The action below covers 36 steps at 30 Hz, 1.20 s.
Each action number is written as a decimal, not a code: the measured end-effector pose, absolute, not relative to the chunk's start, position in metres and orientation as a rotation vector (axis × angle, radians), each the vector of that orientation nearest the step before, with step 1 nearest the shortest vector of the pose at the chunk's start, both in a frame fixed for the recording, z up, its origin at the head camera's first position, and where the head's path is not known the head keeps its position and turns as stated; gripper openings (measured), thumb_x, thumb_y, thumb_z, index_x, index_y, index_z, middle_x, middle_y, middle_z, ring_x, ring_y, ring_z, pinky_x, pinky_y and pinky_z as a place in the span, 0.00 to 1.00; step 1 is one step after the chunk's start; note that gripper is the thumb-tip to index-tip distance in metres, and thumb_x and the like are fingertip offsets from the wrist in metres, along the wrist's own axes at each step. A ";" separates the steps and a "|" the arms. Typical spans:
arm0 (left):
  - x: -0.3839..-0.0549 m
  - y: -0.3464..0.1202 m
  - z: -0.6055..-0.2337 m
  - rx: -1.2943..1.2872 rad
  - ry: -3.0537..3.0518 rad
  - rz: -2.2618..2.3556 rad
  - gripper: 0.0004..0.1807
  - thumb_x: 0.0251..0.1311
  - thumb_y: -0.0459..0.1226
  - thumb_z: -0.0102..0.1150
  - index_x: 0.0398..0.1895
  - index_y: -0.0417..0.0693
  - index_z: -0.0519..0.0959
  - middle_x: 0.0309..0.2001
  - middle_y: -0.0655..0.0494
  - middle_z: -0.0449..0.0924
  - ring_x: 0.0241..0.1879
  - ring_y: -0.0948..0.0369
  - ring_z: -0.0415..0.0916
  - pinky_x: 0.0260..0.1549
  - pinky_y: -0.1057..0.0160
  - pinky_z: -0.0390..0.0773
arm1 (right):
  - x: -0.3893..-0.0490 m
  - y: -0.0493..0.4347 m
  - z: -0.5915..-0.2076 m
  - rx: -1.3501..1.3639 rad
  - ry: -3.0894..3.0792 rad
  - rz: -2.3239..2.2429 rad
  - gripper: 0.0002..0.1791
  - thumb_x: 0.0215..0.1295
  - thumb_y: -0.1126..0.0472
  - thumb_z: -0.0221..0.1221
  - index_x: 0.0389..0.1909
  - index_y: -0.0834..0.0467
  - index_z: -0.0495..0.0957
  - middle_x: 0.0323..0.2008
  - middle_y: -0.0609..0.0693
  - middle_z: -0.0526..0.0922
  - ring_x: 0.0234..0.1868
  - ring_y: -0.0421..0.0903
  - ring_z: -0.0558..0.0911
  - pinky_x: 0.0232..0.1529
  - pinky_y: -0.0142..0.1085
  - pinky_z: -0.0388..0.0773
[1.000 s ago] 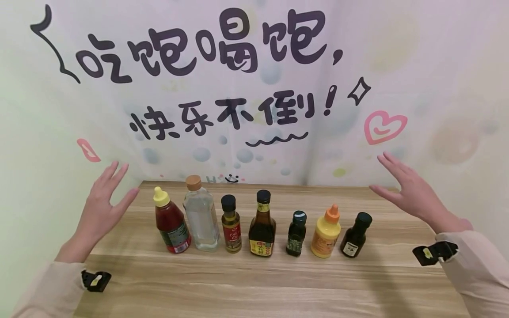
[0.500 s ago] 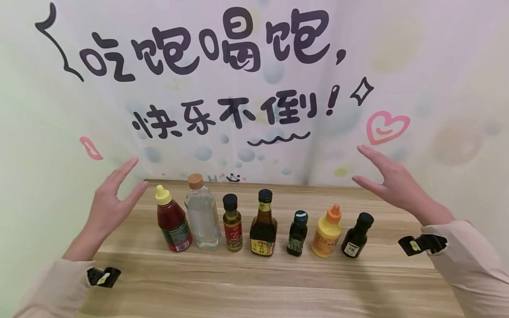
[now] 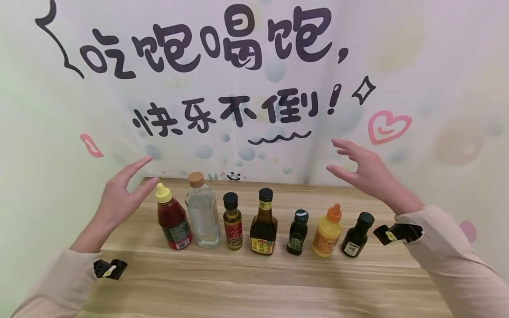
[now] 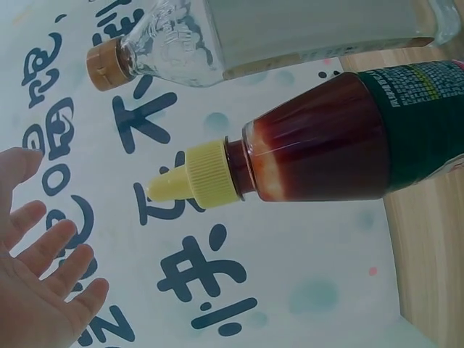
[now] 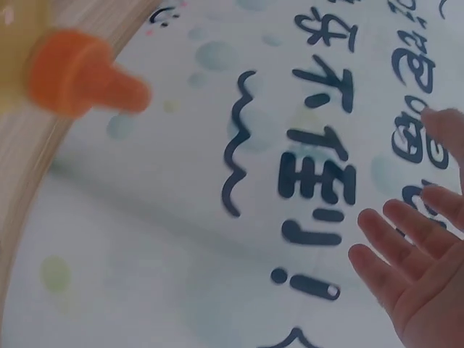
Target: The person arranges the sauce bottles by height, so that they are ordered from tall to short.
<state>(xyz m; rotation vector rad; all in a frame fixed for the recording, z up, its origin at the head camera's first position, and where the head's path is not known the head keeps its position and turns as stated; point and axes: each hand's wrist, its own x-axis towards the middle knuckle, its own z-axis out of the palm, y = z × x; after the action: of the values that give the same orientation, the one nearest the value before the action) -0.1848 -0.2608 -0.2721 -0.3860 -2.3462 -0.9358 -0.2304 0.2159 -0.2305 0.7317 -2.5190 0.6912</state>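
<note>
Red sauce bottle (image 3: 175,225) stands upright at the left end of the row on the bench (image 3: 254,287), nearest your left hand (image 3: 119,198). Over the last second both hands have swung inward, your right hand (image 3: 367,170) further, towards the orange-capped bottle (image 3: 327,237). Each is spread wide, thumb apart from fingers, holding nothing; no bottle has shifted, so you're merely closer, nothing yet gripped.

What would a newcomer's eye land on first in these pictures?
Probably the big dark lettering across the pale backdrop behind the table. Next, the row of seven upright bottles on the table, with a red bottle and its yellow cap at the left end. The left hand and right hand, both empty, are raised at either side.
</note>
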 end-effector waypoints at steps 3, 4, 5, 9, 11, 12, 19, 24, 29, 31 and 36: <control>-0.186 -0.258 -0.270 -0.405 -2.353 -0.929 0.28 0.56 0.38 0.56 0.61 0.52 0.65 0.59 0.46 0.64 0.60 0.50 0.58 0.55 0.47 0.58 | -0.233 0.203 -0.227 0.770 -2.488 0.758 0.32 0.53 0.61 0.63 0.59 0.59 0.64 0.54 0.59 0.71 0.50 0.56 0.74 0.48 0.50 0.70; -0.187 -0.256 -0.270 -0.407 -2.356 -0.931 0.28 0.56 0.39 0.56 0.61 0.51 0.65 0.60 0.46 0.64 0.60 0.49 0.58 0.55 0.46 0.58 | -0.234 0.198 -0.227 0.782 -2.482 0.779 0.32 0.53 0.61 0.62 0.59 0.59 0.64 0.54 0.59 0.71 0.50 0.55 0.74 0.48 0.49 0.70; -0.187 -0.255 -0.269 -0.409 -2.359 -0.931 0.28 0.56 0.39 0.57 0.61 0.51 0.65 0.60 0.45 0.64 0.60 0.48 0.58 0.54 0.45 0.58 | -0.235 0.194 -0.226 0.800 -2.475 0.803 0.31 0.53 0.61 0.62 0.59 0.60 0.64 0.54 0.59 0.71 0.50 0.55 0.74 0.47 0.49 0.70; -0.190 -0.252 -0.265 -0.420 -2.358 -0.924 0.28 0.56 0.39 0.57 0.61 0.49 0.65 0.59 0.44 0.64 0.59 0.46 0.59 0.53 0.43 0.58 | -0.240 0.177 -0.227 0.865 -2.461 0.878 0.29 0.55 0.61 0.61 0.58 0.61 0.64 0.53 0.59 0.71 0.49 0.55 0.75 0.47 0.47 0.71; -0.192 -0.250 -0.264 -0.437 -2.353 -0.912 0.28 0.56 0.39 0.57 0.61 0.48 0.65 0.59 0.43 0.65 0.58 0.45 0.60 0.53 0.43 0.59 | -0.241 0.168 -0.227 0.890 -2.462 0.919 0.29 0.56 0.60 0.60 0.58 0.60 0.64 0.54 0.59 0.71 0.49 0.54 0.75 0.47 0.46 0.71; -0.193 -0.249 -0.263 -0.449 -2.350 -0.905 0.27 0.56 0.38 0.57 0.61 0.48 0.66 0.58 0.43 0.65 0.57 0.45 0.60 0.52 0.43 0.60 | -0.242 0.163 -0.227 0.896 -2.465 0.936 0.28 0.56 0.60 0.60 0.58 0.60 0.65 0.54 0.58 0.71 0.49 0.53 0.75 0.47 0.46 0.71; -0.198 -0.242 -0.260 -0.489 -2.393 -0.880 0.27 0.56 0.40 0.57 0.60 0.46 0.66 0.57 0.42 0.66 0.56 0.44 0.62 0.49 0.43 0.63 | -0.248 0.131 -0.230 0.963 -2.455 1.050 0.27 0.59 0.58 0.57 0.59 0.59 0.64 0.53 0.56 0.72 0.49 0.50 0.75 0.48 0.43 0.71; -0.202 -0.241 -0.258 -0.480 -2.435 -0.888 0.27 0.56 0.40 0.56 0.60 0.45 0.66 0.58 0.42 0.66 0.54 0.45 0.63 0.48 0.43 0.64 | -0.254 0.108 -0.233 1.013 -2.435 1.079 0.26 0.59 0.58 0.57 0.59 0.58 0.64 0.52 0.55 0.73 0.47 0.49 0.76 0.47 0.40 0.72; -0.207 -0.242 -0.256 -0.465 -2.503 -0.920 0.28 0.57 0.41 0.55 0.61 0.45 0.65 0.58 0.41 0.65 0.54 0.45 0.62 0.49 0.43 0.62 | -0.256 0.081 -0.236 1.060 -2.427 1.156 0.27 0.60 0.57 0.55 0.60 0.57 0.63 0.51 0.54 0.73 0.47 0.47 0.76 0.47 0.39 0.72; -0.209 -0.243 -0.257 -0.474 -2.527 -0.929 0.28 0.58 0.41 0.55 0.61 0.44 0.64 0.58 0.40 0.65 0.55 0.45 0.62 0.49 0.43 0.62 | -0.257 0.070 -0.237 1.082 -2.424 1.192 0.27 0.60 0.57 0.55 0.60 0.57 0.62 0.52 0.54 0.73 0.47 0.47 0.76 0.48 0.38 0.72; -0.215 -0.246 -0.261 -0.489 -2.591 -0.990 0.29 0.59 0.42 0.52 0.63 0.43 0.61 0.57 0.39 0.65 0.55 0.44 0.61 0.49 0.43 0.62 | -0.255 0.045 -0.237 1.155 -2.420 1.228 0.28 0.60 0.57 0.55 0.61 0.57 0.61 0.53 0.54 0.72 0.48 0.47 0.75 0.48 0.34 0.71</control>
<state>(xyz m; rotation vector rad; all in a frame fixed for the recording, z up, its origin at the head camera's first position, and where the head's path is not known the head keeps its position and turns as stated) -0.2148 -0.2460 -0.2610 -0.4889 -2.5907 -0.9899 -0.2552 0.0446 -0.2370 1.1553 -2.4197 1.2283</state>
